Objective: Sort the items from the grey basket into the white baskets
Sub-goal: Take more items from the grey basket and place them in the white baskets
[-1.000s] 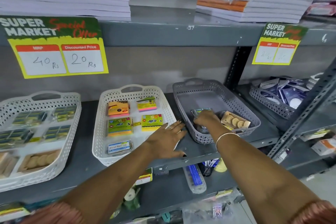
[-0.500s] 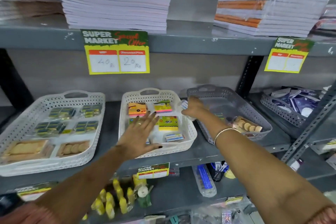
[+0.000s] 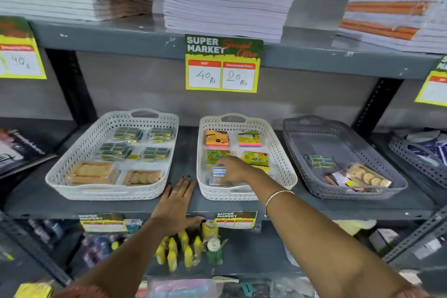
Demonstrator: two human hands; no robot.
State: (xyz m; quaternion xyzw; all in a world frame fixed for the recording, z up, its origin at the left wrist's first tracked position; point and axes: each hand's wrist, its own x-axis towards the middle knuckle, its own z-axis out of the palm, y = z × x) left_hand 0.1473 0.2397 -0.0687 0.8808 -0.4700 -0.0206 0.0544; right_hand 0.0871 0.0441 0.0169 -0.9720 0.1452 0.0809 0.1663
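Grey metal shelving (image 3: 242,205) is carrying three baskets in a row. Inside the middle white basket (image 3: 285,172), near its front, the right hand (image 3: 232,172) is pinching a small white-and-blue packet (image 3: 219,172) between thumb and fingertips, just above similar packets. Flat and spread, holding nothing, the left hand (image 3: 176,205) is resting on the shelf between the white baskets. Further right, the grey basket (image 3: 302,133) is holding remaining items.

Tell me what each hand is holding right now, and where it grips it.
The right hand pinches a small white-and-blue packet by its right end, low in the middle white basket. The left hand holds nothing; it lies flat on the shelf.
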